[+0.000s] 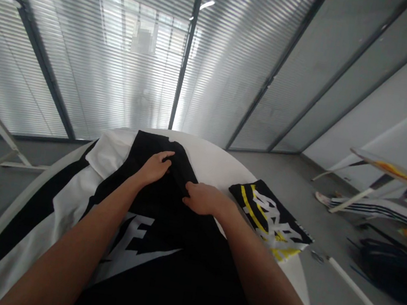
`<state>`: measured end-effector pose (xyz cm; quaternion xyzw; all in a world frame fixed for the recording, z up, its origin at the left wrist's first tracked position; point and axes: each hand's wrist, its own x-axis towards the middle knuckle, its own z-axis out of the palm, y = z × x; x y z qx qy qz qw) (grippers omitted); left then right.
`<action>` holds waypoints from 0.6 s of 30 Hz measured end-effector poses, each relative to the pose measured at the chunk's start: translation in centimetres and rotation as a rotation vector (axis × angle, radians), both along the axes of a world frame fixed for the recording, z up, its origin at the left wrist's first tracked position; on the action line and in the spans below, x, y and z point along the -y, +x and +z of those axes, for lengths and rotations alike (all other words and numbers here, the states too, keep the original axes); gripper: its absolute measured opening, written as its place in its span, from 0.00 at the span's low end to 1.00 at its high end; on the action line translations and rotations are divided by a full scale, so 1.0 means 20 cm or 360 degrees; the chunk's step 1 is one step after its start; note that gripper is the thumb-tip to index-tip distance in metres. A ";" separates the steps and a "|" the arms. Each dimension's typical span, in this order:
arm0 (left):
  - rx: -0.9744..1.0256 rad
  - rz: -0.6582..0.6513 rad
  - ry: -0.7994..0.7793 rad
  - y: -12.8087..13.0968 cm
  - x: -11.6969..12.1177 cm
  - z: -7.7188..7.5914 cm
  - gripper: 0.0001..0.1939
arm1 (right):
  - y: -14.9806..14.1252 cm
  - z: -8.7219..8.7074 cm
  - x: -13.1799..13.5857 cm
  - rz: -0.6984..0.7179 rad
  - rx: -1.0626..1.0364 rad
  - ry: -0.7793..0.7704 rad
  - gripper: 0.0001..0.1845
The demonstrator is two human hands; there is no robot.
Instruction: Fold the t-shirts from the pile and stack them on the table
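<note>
Head view: the black printed shirt [157, 186] runs lengthwise away beneath both hands; the right hand [202, 198] pinches its near-right edge, the left hand [156, 166] lies loosely spread, farther out.

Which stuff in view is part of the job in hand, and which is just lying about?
In hand:
- black garment, left hand and right hand on it
- round white table beneath

Lying about, as it looks:
- yellow-printed garment, untouched
- white-and-black cloth at left, maybe connected
- dark blurred item on floor
</note>
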<state>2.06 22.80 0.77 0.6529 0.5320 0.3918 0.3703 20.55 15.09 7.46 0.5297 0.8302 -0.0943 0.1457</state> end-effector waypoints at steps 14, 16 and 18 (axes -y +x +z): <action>0.0003 0.0167 0.0155 -0.23 0.01 0.18 0.36 | -0.21 -0.02 0.10 0.0007 -0.1189 -0.0585 0.25; -0.0028 0.0229 0.0166 -0.30 0.01 0.16 0.37 | -0.27 -0.08 0.13 0.0025 -0.1362 -0.0775 0.28; -0.0068 0.0329 0.0163 -0.38 0.00 0.13 0.38 | -0.32 -0.13 0.15 0.0115 -0.1453 -0.0919 0.28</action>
